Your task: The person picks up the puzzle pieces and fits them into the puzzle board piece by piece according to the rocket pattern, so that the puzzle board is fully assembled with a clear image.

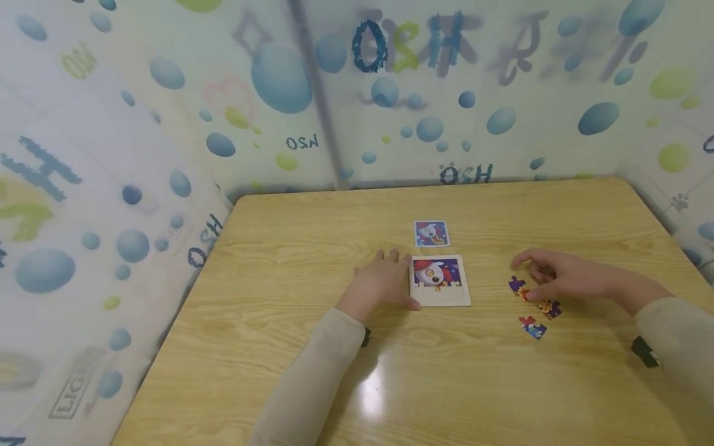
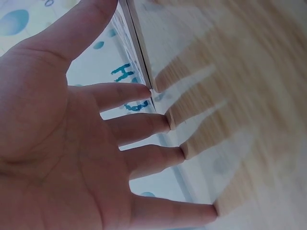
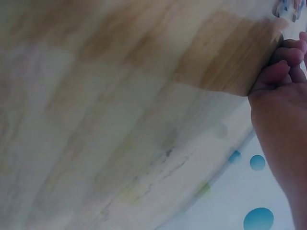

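Jigsaw tray (image 1: 439,299) is sitting on the wood-grain table (image 1: 474,384) in the head view, its picture filling the far part and a pale strip showing bare along the near side. That strip's long axis is running left to right in front of the person, so it's basically pointing toward the loose jigsaw pieces (image 1: 548,308), which are lying off to the right with some tabletop in between. A small picture card (image 1: 431,233) with similar artwork is lying just beyond the tray. The left hand (image 1: 382,282) is spreading wide at the tray's left edge, thumb by the near corner, not gripping anything that I can see. The right hand (image 1: 574,272) is hovering right at the pieces, way nearer to them than the left: index sticking out, thumb sitting apart from it at one piece, other fingers curling loosely. Looks more like touching than pinching to me.

Left wrist view: fingers are fanning out straight, tips resting on the tabletop, with the index tip sitting right by the tray's edge.

Right wrist view: mostly table, tbh. Curled fingers are poking in at the right, blurry pieces are peeking in up top, and I can't tell the grip from this angle.
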